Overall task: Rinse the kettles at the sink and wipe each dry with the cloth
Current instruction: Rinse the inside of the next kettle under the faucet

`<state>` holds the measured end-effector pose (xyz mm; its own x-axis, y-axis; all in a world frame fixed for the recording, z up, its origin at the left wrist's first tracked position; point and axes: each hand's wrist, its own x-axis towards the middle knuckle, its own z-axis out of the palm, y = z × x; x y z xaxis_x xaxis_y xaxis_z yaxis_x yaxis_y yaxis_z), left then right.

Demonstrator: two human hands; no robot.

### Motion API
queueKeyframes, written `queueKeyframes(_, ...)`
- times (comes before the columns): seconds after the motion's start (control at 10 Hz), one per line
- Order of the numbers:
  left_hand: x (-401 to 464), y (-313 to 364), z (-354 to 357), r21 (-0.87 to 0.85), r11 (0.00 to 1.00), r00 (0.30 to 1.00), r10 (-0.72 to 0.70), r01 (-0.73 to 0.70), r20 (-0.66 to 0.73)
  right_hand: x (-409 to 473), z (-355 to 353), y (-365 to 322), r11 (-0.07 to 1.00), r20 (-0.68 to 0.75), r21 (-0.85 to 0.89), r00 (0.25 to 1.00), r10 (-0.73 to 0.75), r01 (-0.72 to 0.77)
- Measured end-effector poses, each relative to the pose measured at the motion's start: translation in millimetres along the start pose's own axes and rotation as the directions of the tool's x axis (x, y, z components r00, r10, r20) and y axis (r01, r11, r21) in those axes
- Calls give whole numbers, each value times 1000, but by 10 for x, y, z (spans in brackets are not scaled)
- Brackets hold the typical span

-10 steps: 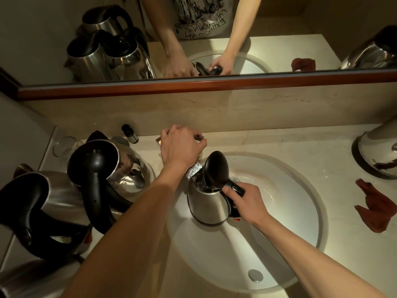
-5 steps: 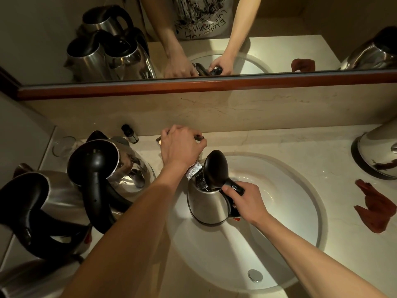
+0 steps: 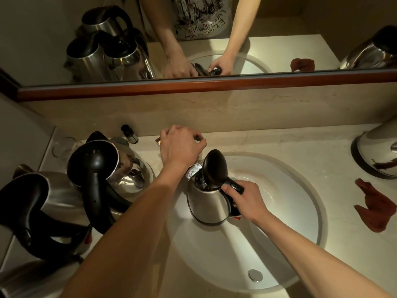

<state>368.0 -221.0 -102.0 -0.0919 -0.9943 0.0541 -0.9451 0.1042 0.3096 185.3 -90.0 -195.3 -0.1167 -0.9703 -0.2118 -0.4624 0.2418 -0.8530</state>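
The stainless-steel kettle [image 3: 207, 204] stood upright inside the white basin [image 3: 285, 222], lid [image 3: 214, 168] hinged open, its mouth set directly under the faucet spout [image 3: 193, 173] so that the water ran straight into the body; water was visible churning at the opening. The right hand [image 3: 245, 201] had its fingers wrapped around the black handle [image 3: 233, 187], which appeared to steady the kettle against the flow and keep it ready for lifting and swirling. The left hand [image 3: 180, 147] rested on the faucet control behind the basin, fingers curled over it, most likely to regulate or stop the flow once enough water had collected.

Several more steel kettles [image 3: 111, 166] with black handles were grouped on the countertop [image 3: 279, 143] to the left of the basin, presumably queued for rinsing. One kettle [image 3: 378, 151] stood apart at the far right edge, with the dark red cloth [image 3: 378, 209] lying crumpled on the counter just in front of it; this side probably served as the drying station. A small dark bottle [image 3: 130, 134] and a drinking glass [image 3: 63, 146] stood near the back wall at left.

The step in hand was judged to be the rinse; wiping had not yet begun on this kettle.
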Motion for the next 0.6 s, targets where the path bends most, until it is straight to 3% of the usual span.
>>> queueKeyframes(0.6, 17, -10, 33, 11, 1000, 1000, -3, 3, 6, -21, 10, -6, 1000, -48, -27, 999, 15, -16)
